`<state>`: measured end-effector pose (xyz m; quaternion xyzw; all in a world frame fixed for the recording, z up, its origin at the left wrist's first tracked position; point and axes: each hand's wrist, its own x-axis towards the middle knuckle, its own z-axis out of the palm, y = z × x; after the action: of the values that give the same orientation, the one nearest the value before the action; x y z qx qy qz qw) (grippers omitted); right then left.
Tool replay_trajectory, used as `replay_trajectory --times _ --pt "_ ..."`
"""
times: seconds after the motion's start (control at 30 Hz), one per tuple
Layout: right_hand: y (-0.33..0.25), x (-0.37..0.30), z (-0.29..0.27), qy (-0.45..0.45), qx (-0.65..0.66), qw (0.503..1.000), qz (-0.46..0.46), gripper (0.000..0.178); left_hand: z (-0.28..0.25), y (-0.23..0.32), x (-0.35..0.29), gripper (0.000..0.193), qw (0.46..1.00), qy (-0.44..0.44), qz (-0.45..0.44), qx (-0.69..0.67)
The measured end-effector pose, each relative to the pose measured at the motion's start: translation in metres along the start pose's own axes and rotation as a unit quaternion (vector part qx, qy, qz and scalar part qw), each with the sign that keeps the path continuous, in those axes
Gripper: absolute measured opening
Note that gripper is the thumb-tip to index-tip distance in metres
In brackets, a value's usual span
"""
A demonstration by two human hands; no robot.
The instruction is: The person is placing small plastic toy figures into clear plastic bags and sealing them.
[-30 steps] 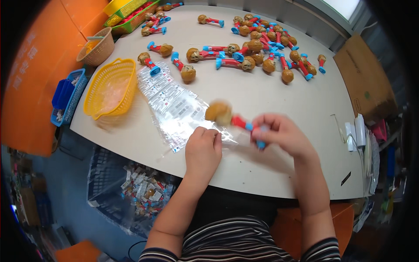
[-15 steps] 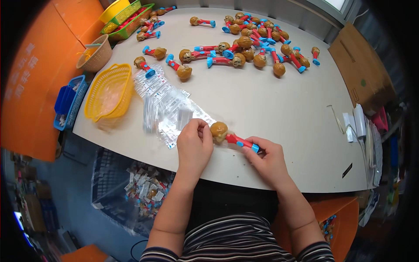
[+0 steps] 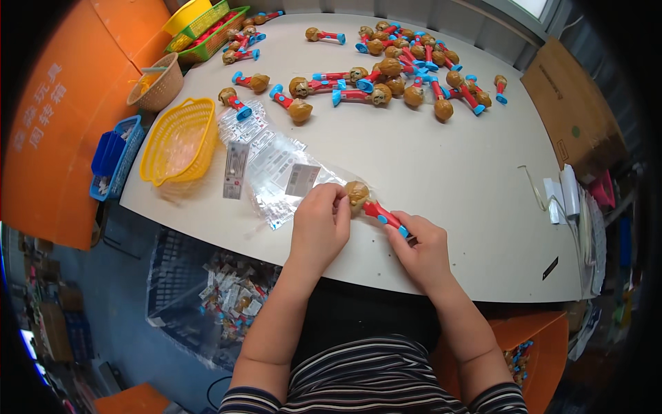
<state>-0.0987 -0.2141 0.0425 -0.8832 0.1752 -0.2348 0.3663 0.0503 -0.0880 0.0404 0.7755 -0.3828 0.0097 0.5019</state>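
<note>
The right hand pinches the blue end of a red toy stick with a brown head, which lies on the white table near the front edge. The left hand grips the mouth of a clear plastic bag right at the toy's head. The fingers hide the bag's opening, so I cannot tell if the head is inside.

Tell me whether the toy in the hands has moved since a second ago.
Yes. The toy has come toward the near table edge, away from the yellow basket.
</note>
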Motion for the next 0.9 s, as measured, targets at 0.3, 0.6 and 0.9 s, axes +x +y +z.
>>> replay_trajectory --times 0.3,0.6,0.9 --pt "0.003 -0.002 0.010 0.116 -0.076 0.977 -0.162 0.025 0.003 0.004 0.010 0.009 0.985 -0.014 0.166 0.046" --pt "0.000 0.002 0.014 0.096 0.026 0.986 -0.132 0.024 0.008 0.029 0.006 0.011 0.980 0.011 0.198 0.036" --pt "0.000 -0.002 -0.001 -0.022 0.048 0.989 -0.136 0.040 -0.005 0.022 -0.010 0.008 0.995 -0.020 0.089 0.031"
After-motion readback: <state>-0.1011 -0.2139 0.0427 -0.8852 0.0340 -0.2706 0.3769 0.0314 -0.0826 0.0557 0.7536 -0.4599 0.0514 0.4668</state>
